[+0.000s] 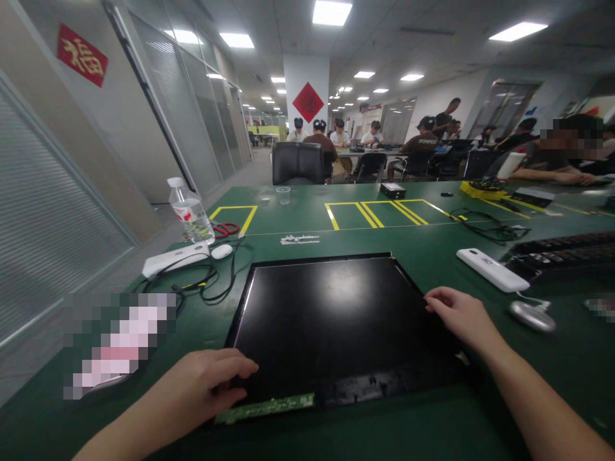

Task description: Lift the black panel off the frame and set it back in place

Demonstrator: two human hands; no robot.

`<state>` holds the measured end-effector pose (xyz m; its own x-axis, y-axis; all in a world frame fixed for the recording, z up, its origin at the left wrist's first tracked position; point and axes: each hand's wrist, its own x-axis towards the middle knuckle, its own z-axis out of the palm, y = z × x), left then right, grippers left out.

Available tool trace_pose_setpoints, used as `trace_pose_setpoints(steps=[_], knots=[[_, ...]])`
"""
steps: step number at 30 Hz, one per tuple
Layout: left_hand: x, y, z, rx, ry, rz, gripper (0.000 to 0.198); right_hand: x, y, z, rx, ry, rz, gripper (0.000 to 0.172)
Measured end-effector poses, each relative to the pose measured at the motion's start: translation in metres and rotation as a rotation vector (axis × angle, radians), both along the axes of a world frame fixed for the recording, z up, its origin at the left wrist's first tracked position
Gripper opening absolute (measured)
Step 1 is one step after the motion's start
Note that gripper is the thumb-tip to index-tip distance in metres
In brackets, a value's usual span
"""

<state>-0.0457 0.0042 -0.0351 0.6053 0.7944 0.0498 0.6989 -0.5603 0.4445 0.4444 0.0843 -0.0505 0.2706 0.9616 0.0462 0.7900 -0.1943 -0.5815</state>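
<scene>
A black flat display panel (331,320) lies face up before me on the green table, with light glare on its glossy surface and a dark frame round it. A narrow green circuit board strip (269,407) runs along its near left edge. Over the panel's near left corner is my left hand (211,383), thumb and index finger apart, close to the strip; its other fingers are partly hidden. At the right edge of the frame, my right hand (459,314) has its thumb and fingertips pinched together on the rim.
On the left are a water bottle (189,211), red-handled scissors (225,229), a white power bank (175,259) and black cables (216,294). To the right lie another white power bank (492,270), a silver mouse-shaped device (532,317) and black parts (567,253). People sit farther back.
</scene>
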Motion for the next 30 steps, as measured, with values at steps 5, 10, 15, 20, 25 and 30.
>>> trace_pose_setpoints(steps=[5,10,15,20,25,30], knots=[[-0.008,0.009,0.000,0.056,-0.008,0.216,0.022,0.006,0.001,0.000,-0.013,0.044,-0.024,0.031],[-0.016,0.019,-0.002,0.158,0.037,0.529,0.040,0.015,0.005,-0.005,-0.060,-0.072,-0.033,0.028],[-0.019,0.022,-0.009,0.169,0.127,0.615,0.040,0.018,0.006,-0.008,-0.123,-0.115,0.005,0.028],[-0.017,0.020,-0.013,0.110,0.166,0.604,0.033,0.017,0.007,-0.009,-0.129,-0.150,0.018,0.023],[-0.015,0.022,-0.020,0.103,0.149,0.612,0.030,0.016,0.006,-0.009,-0.141,-0.148,0.032,0.025],[-0.010,0.025,-0.014,0.111,0.074,0.597,0.025,0.015,0.005,-0.010,-0.120,-0.138,0.046,0.024]])
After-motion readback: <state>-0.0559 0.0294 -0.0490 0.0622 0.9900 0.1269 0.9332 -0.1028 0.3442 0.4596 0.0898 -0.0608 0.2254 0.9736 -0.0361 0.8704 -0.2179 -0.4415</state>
